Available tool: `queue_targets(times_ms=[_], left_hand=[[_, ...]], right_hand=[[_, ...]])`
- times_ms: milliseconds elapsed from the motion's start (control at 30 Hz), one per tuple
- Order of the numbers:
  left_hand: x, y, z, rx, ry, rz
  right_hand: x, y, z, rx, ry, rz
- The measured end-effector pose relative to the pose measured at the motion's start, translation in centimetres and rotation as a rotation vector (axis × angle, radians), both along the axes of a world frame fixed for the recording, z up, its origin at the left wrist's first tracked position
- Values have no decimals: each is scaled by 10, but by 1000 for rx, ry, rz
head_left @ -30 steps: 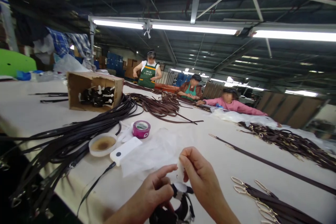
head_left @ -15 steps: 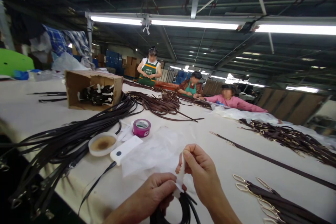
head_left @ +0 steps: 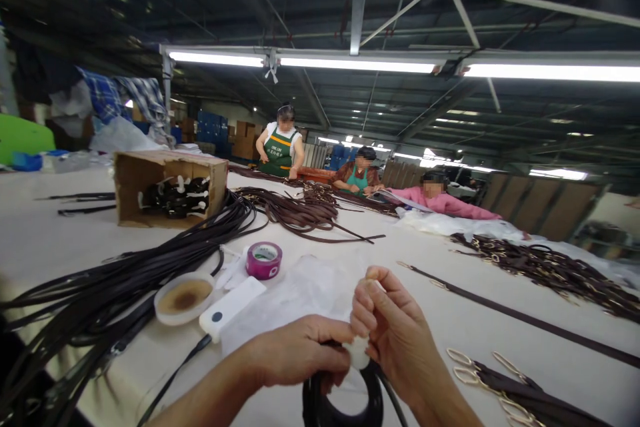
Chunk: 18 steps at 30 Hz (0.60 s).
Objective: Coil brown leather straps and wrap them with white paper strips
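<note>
My left hand [head_left: 300, 352] and my right hand [head_left: 395, 337] meet near the table's front edge, over a coiled black strap [head_left: 325, 403]. Both pinch a small white wrap [head_left: 359, 351] at the top of the coil. The left hand also grips the coil's upper left side. A thin clear plastic sheet [head_left: 295, 297] lies just behind the hands.
A white device [head_left: 231, 303], a shallow dish of brown liquid [head_left: 184, 297] and a purple tape roll [head_left: 264, 259] sit to the left. Long dark straps [head_left: 125, 273] fan leftward. A cardboard box [head_left: 167, 187] holds wrapped coils. Straps with metal clips [head_left: 505, 387] lie right. Three people work at the far end.
My hands dropped lower and closer together onto the coil. The white strip that the right hand held upright is now pressed down around the coil's top. The camera view shifted slightly.
</note>
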<state>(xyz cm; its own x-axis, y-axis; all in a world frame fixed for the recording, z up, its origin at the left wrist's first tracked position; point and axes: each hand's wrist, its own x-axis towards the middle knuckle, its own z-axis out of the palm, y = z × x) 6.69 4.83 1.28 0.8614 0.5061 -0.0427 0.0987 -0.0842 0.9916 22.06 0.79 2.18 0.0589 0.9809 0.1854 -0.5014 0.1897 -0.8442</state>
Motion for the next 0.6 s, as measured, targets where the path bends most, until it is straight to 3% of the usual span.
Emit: queue_targets(times_ms=[167, 400, 600], left_hand=[[0, -4, 0, 50, -6, -19], [0, -10, -8, 43, -53, 50], [-9, -15, -35, -16, -47, 11]], right_hand=[[-2, -3, 5, 19, -63, 182], [-7, -4, 16, 4, 70, 135], [-18, -11, 2, 167, -318, 120]])
